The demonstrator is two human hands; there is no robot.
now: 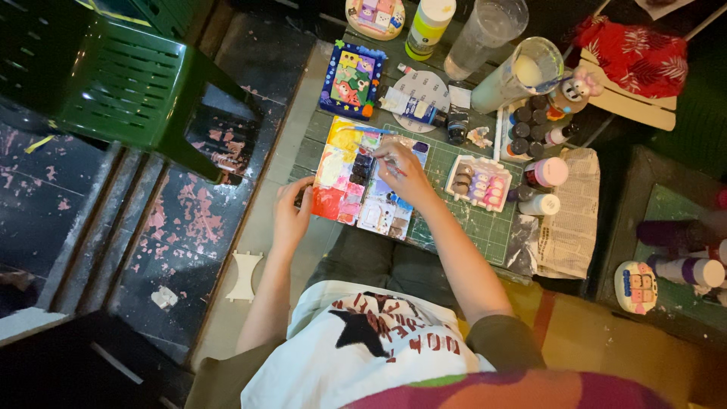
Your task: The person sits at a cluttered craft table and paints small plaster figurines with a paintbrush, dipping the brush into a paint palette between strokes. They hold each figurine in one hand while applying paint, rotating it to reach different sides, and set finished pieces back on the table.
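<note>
Relief panel (356,182): mostly painted. Left hand (291,212) grips its edge; right hand (401,170) fingers pinch a brush over unpainted squares.

Bare green mat (485,220) between painted tile (356,182) and small tray (478,182); bottles (530,129) crowding beyond

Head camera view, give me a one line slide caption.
Left hand steadies a painted relief panel while the right hand brushes it.

A green plastic chair (113,76) stands left of the bench (303,136); a red patterned cloth (632,53) and crumpled newspaper (568,220) lie right.
</note>
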